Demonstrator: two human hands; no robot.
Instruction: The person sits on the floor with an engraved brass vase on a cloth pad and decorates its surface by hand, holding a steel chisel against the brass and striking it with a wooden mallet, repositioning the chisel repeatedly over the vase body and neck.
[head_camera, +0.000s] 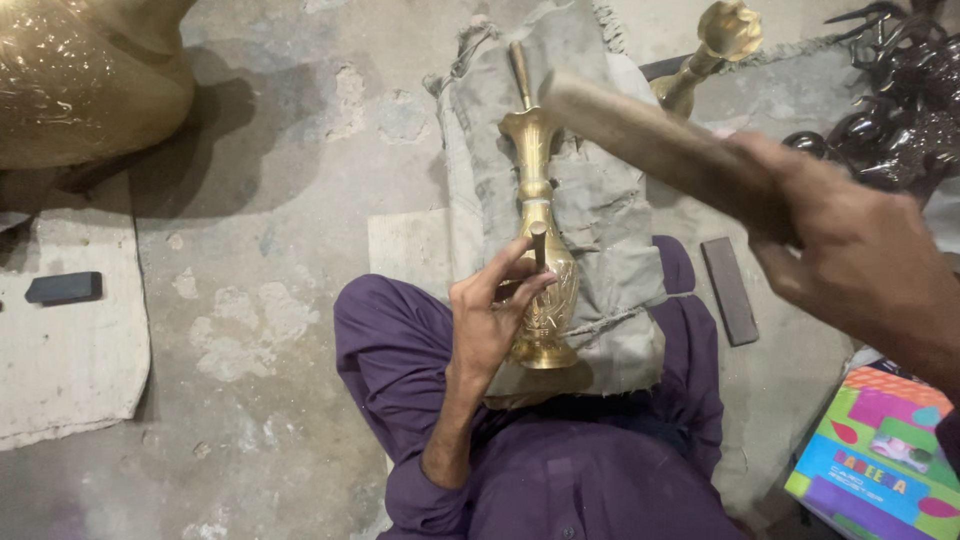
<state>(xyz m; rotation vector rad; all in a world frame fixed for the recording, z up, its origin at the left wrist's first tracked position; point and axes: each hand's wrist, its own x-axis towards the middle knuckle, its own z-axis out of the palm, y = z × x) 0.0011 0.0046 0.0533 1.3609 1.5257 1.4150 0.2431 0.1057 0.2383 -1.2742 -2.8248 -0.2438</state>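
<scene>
Rough, pitted concrete floor (280, 200) spread out below, and a grey cloth (600, 220) was draped over the purple-clad lap. On that cloth lay a brass vase (540, 250), neck pointing away, foot toward the body. The left hand (490, 310) pinched a short metal punch (538, 243) against the vase's belly, fingers closed around it. Up high at the right, the right hand (850, 250) was wrapped tight on a wooden mallet handle (650, 140), blurred. A dark flat bar (730, 290) lay just beside the knee.
</scene>
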